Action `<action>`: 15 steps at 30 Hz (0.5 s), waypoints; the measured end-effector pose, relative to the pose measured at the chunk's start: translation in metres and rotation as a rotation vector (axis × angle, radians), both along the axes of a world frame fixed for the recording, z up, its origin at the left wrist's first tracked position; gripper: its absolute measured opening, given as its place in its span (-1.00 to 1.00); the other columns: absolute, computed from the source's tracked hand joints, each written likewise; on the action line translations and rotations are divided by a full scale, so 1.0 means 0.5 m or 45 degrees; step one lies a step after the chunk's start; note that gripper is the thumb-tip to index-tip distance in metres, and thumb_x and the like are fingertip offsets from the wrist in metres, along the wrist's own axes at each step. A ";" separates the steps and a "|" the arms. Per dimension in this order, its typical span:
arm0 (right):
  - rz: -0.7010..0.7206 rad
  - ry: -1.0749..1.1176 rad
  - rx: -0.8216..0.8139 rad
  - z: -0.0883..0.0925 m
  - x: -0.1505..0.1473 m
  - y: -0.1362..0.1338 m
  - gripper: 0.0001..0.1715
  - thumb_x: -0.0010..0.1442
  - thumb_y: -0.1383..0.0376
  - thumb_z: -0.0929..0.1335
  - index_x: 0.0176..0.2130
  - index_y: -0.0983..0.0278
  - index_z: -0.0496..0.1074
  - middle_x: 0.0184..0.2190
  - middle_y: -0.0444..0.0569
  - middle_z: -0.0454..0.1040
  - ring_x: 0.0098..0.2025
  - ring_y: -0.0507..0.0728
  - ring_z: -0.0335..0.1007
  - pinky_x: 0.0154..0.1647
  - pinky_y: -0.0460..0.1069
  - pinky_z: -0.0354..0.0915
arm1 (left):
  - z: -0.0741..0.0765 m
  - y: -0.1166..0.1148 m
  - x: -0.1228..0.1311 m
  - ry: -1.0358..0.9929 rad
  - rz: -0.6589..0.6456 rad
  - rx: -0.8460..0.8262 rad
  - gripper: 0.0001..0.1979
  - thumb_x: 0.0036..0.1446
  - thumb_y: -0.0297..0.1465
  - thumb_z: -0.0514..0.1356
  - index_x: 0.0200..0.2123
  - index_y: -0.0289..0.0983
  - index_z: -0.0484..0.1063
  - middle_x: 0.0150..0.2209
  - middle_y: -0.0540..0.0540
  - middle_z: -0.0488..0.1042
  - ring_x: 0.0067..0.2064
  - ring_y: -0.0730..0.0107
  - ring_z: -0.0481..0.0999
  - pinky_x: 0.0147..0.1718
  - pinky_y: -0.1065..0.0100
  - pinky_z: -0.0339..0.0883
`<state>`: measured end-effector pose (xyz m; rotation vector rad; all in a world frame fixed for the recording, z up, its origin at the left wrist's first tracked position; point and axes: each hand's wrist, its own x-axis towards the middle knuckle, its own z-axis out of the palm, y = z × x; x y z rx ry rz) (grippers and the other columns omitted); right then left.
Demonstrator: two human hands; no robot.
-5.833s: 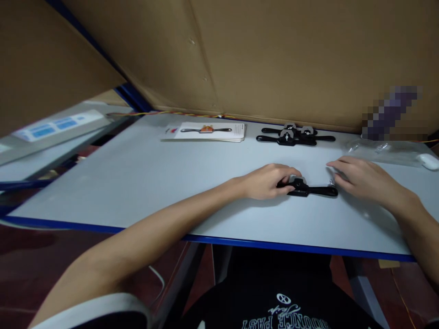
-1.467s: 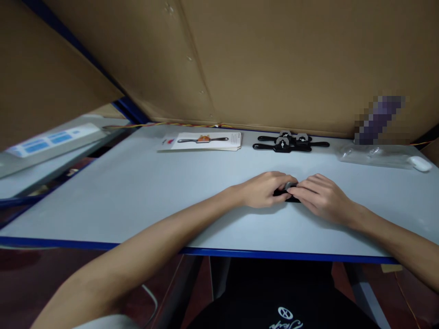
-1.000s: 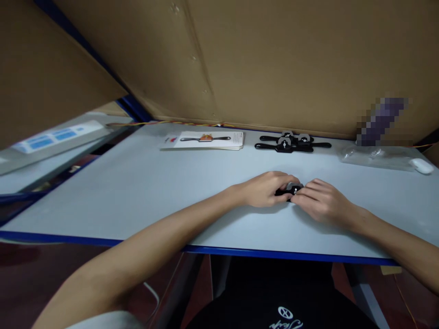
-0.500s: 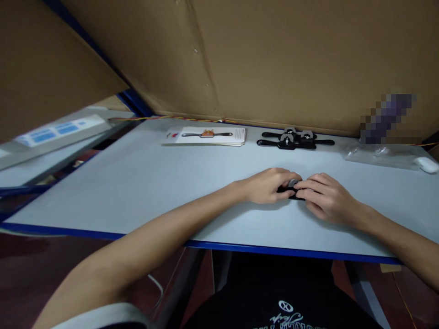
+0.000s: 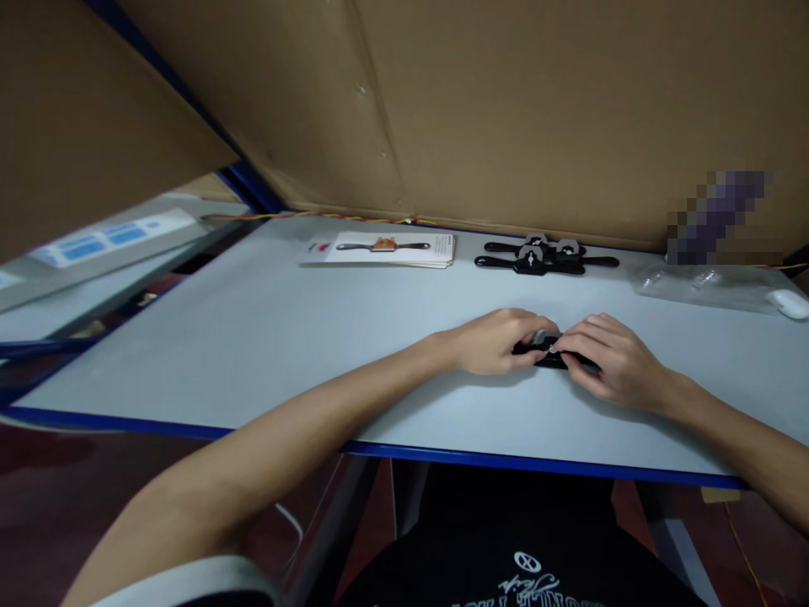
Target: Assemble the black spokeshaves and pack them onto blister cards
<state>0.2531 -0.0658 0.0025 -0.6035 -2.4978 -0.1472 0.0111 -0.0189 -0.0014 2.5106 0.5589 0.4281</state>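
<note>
A black spokeshave [image 5: 549, 355] lies on the pale grey table [image 5: 316, 337], mostly hidden between my hands. My left hand [image 5: 496, 340] is closed over its left handle and holds it down. My right hand [image 5: 612, 359] covers the right handle, its fingertips pinched on a small silver screw at the middle of the tool.
Two more black spokeshaves [image 5: 544, 254] lie at the back of the table, beside a stack of printed cards [image 5: 383, 249]. A clear plastic bag [image 5: 699, 282] and a white object [image 5: 789, 303] sit at the back right. Cardboard sheets [image 5: 506, 110] wall the table in behind and at the left.
My right hand came in from the right, where it was open on the table, and closed on the middle of the spokeshave. In the last second both hands stay there with small finger shifts.
</note>
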 end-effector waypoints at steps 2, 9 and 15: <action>0.034 0.016 0.001 -0.001 -0.002 -0.001 -0.83 0.31 0.48 0.33 -0.15 0.29 0.48 -0.32 0.01 0.59 -0.31 0.13 0.42 -0.26 0.06 0.32 | 0.000 0.001 -0.001 -0.002 -0.005 0.003 -0.61 0.31 -0.28 0.08 0.10 -0.34 0.46 -0.28 -0.10 0.51 -0.30 0.31 0.44 -0.22 0.28 0.34; 0.099 0.016 0.007 -0.005 -0.010 -0.010 -0.80 0.30 0.46 0.32 -0.11 0.24 0.47 -0.31 -0.02 0.61 -0.30 0.12 0.44 -0.27 0.05 0.30 | -0.002 0.002 -0.001 0.000 -0.011 0.015 -0.57 0.30 -0.29 0.08 0.16 -0.33 0.44 -0.28 -0.11 0.52 -0.28 0.29 0.46 -0.19 0.26 0.36; 0.112 0.023 -0.010 0.004 -0.010 -0.010 -0.70 0.26 0.47 0.32 -0.03 0.25 0.47 -0.20 0.00 0.66 -0.18 0.18 0.50 -0.18 0.10 0.31 | -0.001 0.003 -0.001 0.002 -0.010 0.015 -0.60 0.28 -0.29 0.09 0.11 -0.32 0.45 -0.26 -0.12 0.53 -0.28 0.30 0.45 -0.20 0.26 0.36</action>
